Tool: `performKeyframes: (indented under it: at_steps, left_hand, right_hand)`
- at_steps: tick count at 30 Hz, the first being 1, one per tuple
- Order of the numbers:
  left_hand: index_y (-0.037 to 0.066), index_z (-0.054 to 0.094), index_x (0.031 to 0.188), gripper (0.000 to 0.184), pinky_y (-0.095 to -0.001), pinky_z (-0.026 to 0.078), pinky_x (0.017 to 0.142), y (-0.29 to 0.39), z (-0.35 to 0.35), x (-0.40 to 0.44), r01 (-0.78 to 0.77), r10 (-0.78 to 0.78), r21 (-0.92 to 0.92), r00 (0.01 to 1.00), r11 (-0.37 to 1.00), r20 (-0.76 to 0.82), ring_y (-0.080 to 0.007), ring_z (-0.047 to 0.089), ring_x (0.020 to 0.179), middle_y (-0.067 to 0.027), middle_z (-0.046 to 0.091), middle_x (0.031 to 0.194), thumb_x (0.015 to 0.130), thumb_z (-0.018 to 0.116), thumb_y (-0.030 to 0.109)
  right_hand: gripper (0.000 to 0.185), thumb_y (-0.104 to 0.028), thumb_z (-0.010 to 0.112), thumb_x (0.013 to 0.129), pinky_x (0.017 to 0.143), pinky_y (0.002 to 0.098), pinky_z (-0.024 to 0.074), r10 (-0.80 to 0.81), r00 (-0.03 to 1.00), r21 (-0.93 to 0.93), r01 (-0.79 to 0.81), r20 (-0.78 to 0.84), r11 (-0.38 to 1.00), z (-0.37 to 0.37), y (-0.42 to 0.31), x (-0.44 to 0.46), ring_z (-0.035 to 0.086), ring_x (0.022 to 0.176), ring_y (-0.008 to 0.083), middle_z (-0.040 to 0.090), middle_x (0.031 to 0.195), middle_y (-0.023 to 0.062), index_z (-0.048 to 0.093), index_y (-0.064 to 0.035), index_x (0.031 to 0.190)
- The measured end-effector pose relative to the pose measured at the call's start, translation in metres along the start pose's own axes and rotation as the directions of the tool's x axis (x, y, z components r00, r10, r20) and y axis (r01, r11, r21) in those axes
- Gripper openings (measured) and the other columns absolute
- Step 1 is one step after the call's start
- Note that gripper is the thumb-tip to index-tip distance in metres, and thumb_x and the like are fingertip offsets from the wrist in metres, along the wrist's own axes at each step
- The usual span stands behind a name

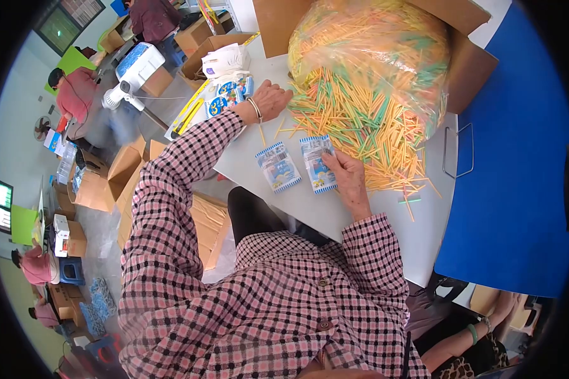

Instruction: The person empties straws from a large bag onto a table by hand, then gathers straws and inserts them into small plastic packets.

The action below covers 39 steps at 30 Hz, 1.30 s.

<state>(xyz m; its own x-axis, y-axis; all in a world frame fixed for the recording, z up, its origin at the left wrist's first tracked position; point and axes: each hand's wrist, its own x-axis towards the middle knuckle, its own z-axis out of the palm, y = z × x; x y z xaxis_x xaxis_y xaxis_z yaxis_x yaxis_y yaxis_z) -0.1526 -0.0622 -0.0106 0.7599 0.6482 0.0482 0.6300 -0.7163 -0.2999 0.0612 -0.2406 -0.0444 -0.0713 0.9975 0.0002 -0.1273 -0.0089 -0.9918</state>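
My right hand (348, 177) grips the edge of a small blue-and-white printed packet (318, 165), its thumb on top. To the left, a similar packet (277, 167) lies flat on the white table (246, 155). My left hand (270, 101), with a bangle at the wrist, is at the left edge of a heap of thin straw-like sticks (354, 114), orange-yellow, green and pink. Its fingers are curled, and what they hold is hidden. One yellow stick (262, 134) shows just below this hand.
A large clear bag (373, 50) of sticks spills from a cardboard box (471, 76). Packs marked "3" (224, 98) and yellow-black strips (188, 117) lie beyond my left arm. A blue surface (512, 170) is at right. A neighbour's arm (452, 350) shows lower right; several people work at left.
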Motion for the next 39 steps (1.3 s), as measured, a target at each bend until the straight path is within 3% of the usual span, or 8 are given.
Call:
performKeyframes:
  at_steps: [4,9,12,13,16,25,32,39]
  left_hand:
    - [0.003,0.05,0.085,0.013,-0.0364,0.042,0.069,0.009,-0.019,0.0,0.244,-0.221,-0.377,0.97,0.893,0.104,-0.0256,0.059,0.078,-0.0135,0.06,0.077,0.085,0.046,0.016]
    - [0.0,0.052,0.102,0.027,-0.0343,0.044,0.073,0.012,-0.014,0.002,0.141,-0.121,-0.824,0.989,0.549,0.088,-0.0194,0.059,0.089,-0.011,0.063,0.092,0.09,0.05,0.024]
    - [0.0,0.052,0.109,0.031,-0.0335,0.047,0.078,0.026,-0.017,0.001,0.137,-0.154,-0.99,0.979,0.029,0.131,-0.0185,0.059,0.093,-0.0127,0.062,0.1,0.091,0.049,0.025]
    - [0.0,0.052,0.109,0.031,-0.0335,0.047,0.078,0.029,-0.019,0.002,0.134,-0.15,-0.991,0.98,0.03,0.128,-0.0185,0.059,0.093,-0.0127,0.062,0.1,0.091,0.049,0.025]
    - [0.001,0.053,0.108,0.029,-0.0312,0.047,0.083,0.041,-0.026,0.004,0.096,-0.15,-0.915,0.975,-0.391,0.166,-0.02,0.058,0.098,-0.0134,0.06,0.106,0.092,0.047,0.025]
    - [0.0,0.053,0.108,0.031,-0.0283,0.046,0.086,0.077,-0.08,0.003,0.071,-0.094,-0.842,0.985,-0.535,0.143,-0.0173,0.057,0.099,-0.0107,0.059,0.105,0.091,0.05,0.026]
    - [0.003,0.053,0.111,0.033,-0.0257,0.042,0.086,0.091,-0.084,-0.004,0.054,-0.062,-0.938,0.995,-0.344,0.08,-0.0087,0.052,0.093,-0.0018,0.057,0.102,0.091,0.052,0.029]
    - [0.005,0.051,0.117,0.036,-0.0263,0.041,0.088,0.1,-0.089,-0.015,0.081,-0.002,-0.927,0.996,-0.366,0.088,-0.0081,0.051,0.097,-0.0003,0.056,0.105,0.09,0.052,0.029]
  right_hand:
    - [0.02,-0.015,0.058,0.086,0.058,0.0171,0.0439,0.011,0.999,0.068,-0.008,-0.035,0.998,-0.002,-0.003,0.002,0.054,0.065,0.0026,0.063,0.079,-0.0011,0.063,0.0016,0.095]
    - [0.019,-0.014,0.06,0.085,0.058,0.0183,0.0456,0.06,0.995,0.194,-0.043,-0.079,0.98,-0.004,-0.004,0.003,0.057,0.065,0.0041,0.064,0.079,0.0007,0.064,0.0013,0.094]
    - [0.018,-0.014,0.061,0.084,0.057,0.0186,0.046,0.069,0.992,0.225,-0.044,-0.102,0.973,-0.006,-0.009,0.003,0.057,0.064,0.0044,0.064,0.079,0.0008,0.064,0.0011,0.093]
    - [0.018,-0.014,0.061,0.083,0.056,0.0187,0.0463,0.074,0.991,0.24,-0.045,-0.113,0.97,-0.007,-0.01,0.003,0.057,0.064,0.0045,0.064,0.079,0.0008,0.064,0.0009,0.093]
    - [0.018,-0.015,0.061,0.083,0.056,0.0184,0.0463,0.108,0.986,0.251,-0.073,-0.128,0.965,-0.007,-0.012,0.005,0.057,0.063,0.0044,0.064,0.078,0.0006,0.064,0.0006,0.093]
    - [0.02,-0.017,0.061,0.085,0.057,0.0166,0.0454,0.122,0.99,0.248,-0.102,-0.065,0.963,-0.011,-0.023,-0.001,0.057,0.064,0.0035,0.064,0.079,-0.0002,0.064,0.0003,0.095]
    - [0.023,-0.018,0.059,0.086,0.057,0.0163,0.044,0.096,0.995,0.192,-0.095,0.007,0.977,-0.012,-0.021,-0.001,0.056,0.065,0.0028,0.064,0.08,-0.0002,0.064,0.0003,0.098]
    - [0.025,-0.02,0.057,0.087,0.061,0.0172,0.0439,0.083,0.995,0.091,-0.088,0.059,0.992,-0.017,-0.015,0.0,0.056,0.069,0.0032,0.063,0.082,0.0,0.063,0.0001,0.101]
